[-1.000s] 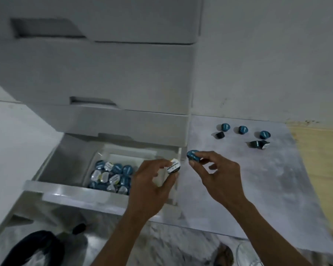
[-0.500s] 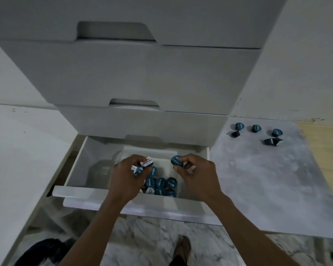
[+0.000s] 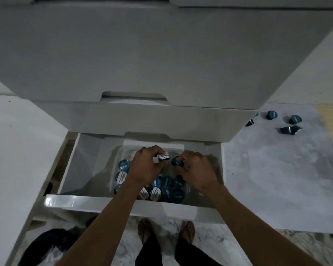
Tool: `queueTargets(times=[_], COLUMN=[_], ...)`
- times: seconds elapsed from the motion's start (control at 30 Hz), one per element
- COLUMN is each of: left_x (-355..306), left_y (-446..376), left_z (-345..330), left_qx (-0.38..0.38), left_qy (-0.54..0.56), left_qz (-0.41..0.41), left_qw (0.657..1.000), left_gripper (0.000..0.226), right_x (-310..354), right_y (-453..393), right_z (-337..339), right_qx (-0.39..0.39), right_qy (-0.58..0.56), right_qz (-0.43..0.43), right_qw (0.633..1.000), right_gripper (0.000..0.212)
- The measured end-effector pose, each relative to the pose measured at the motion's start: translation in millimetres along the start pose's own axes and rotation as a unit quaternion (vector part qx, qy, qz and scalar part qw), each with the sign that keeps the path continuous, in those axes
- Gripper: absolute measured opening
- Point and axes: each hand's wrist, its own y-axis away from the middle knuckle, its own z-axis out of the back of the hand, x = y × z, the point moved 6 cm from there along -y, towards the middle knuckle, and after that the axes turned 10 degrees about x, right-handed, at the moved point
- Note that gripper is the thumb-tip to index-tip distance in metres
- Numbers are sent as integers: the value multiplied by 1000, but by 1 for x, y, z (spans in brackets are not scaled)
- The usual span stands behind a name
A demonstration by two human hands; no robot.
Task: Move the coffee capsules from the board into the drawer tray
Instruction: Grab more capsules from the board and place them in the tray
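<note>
Each grip pinches one capsule, left hand (image 3: 145, 166) and right hand (image 3: 195, 172), over the drawer tray (image 3: 117, 156) already holding many capsules (image 3: 168, 186); several (image 3: 271, 114) remain on the board (image 3: 277, 169).

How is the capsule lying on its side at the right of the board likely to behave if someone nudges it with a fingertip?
The tipped capsule lies on its tapered wall, so it would probably roll in a curve. It looks small and thin-walled, so likely light. Its foil end looks crumpled, so it may dent easily.
</note>
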Motion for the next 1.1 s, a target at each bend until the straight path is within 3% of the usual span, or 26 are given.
queueTargets(times=[0.47, 0.73, 1.1], left_x=[21, 24, 31], left_y=[-26, -27, -22], left_z=[-31, -35, -36], left_qx=[98, 99, 102], left_qy=[-16, -19, -2], left_qz=[42, 34, 30], left_qw=[994, 994, 994], left_gripper=[22, 16, 18], right_x=[-6, -6, -15], right_y=[-18, -15, -14], right_z=[-15, -15, -18], right_qx=[33, 28, 86], right_qy=[106, 111, 71], right_qz=[12, 14, -14], right_qw=[994, 993, 994], right_gripper=[16, 17, 23])
